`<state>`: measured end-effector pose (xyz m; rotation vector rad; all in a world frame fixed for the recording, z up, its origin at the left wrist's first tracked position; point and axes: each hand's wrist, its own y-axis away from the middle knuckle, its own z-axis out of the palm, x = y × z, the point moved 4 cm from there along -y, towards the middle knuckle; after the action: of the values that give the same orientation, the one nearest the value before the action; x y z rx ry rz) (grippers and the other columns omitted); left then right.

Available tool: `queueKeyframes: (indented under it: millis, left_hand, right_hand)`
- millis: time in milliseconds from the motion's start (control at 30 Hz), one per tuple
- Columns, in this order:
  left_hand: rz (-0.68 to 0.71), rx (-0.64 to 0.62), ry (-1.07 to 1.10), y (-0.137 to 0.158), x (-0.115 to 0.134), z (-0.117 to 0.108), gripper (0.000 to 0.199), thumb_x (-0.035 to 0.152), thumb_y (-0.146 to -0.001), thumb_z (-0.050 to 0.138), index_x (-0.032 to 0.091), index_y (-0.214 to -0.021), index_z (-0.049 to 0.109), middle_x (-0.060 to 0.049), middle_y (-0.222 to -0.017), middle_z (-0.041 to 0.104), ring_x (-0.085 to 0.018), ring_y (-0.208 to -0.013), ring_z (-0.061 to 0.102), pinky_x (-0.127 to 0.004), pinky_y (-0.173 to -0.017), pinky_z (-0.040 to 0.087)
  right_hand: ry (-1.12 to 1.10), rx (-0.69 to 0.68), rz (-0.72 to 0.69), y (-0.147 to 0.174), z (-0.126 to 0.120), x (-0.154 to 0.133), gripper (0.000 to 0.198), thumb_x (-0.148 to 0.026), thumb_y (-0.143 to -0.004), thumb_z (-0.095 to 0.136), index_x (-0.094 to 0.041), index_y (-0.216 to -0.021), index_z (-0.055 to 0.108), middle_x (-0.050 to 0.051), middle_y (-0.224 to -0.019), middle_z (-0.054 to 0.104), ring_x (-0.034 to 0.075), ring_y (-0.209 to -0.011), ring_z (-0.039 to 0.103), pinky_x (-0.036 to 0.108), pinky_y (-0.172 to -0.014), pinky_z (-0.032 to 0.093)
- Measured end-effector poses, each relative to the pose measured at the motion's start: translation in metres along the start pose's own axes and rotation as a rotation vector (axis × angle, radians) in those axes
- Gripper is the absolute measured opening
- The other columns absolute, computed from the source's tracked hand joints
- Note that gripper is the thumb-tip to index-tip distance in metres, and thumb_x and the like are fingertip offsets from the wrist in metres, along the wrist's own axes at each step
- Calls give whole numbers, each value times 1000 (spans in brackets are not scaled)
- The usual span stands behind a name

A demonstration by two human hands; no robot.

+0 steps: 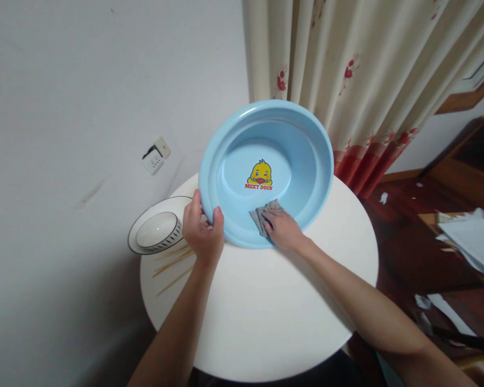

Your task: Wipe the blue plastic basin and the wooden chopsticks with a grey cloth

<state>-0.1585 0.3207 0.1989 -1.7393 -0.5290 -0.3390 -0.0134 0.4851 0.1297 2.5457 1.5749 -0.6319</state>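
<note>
A light blue plastic basin is tilted up on the white round table, its inside turned toward me, with a yellow duck print on its bottom. My left hand grips the basin's rim at the lower left, thumb inside and fingers behind. Inside, my right hand presses a grey cloth against the lower wall. Its fingers are bent over the cloth and partly hide it.
Left of the basin, a small white bowl sits in a larger dark-rimmed dish. Several chopsticks lie on the round table. A wall with a socket and a curtain stand behind. Papers are at the right.
</note>
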Motion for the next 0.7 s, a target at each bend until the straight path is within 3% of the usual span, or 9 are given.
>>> queueKeyframes:
  millis: [100, 167, 267, 500, 700]
  left_hand:
    - [41, -83, 6, 0, 3, 2, 72, 36, -88, 64, 12, -154, 49, -18, -133, 67, -30, -124, 64, -43, -108, 52]
    - [28, -128, 77, 3, 2, 7, 81, 34, -88, 66, 14, -161, 37, -19, -151, 56, -31, -139, 55, -42, -117, 46]
    - [-48, -144, 217, 10, -5, 15, 88, 33, -91, 65, 19, -167, 22, -19, -162, 46, -29, -144, 53, -39, -118, 46]
    - [-76, -130, 213, 19, -18, 16, 75, 33, -96, 62, 21, -164, 33, -15, -157, 54, -27, -141, 58, -36, -114, 51]
    - [-123, -141, 271, 17, -20, 18, 78, 39, -96, 64, 20, -165, 32, -17, -163, 47, -29, -143, 56, -37, -114, 51]
  right_hand:
    - [13, 3, 33, 1, -2, -3, 45, -34, -108, 41, -16, -143, 62, 14, -151, 61, 30, -143, 53, 46, -123, 37]
    - [14, 2, 53, 1, -2, -4, 44, -34, -108, 42, -17, -143, 62, 14, -151, 61, 28, -143, 54, 44, -124, 36]
    - [10, 3, 60, 1, -1, -5, 43, -32, -108, 42, -16, -143, 62, 14, -152, 60, 27, -143, 53, 42, -124, 34]
    - [-229, 32, -63, -1, 2, -9, 44, -31, -106, 46, -19, -145, 61, 11, -149, 63, 26, -139, 57, 42, -119, 43]
    - [-394, 18, -181, -3, 6, -11, 49, -35, -107, 45, -18, -152, 54, 10, -156, 57, 25, -143, 54, 42, -121, 42]
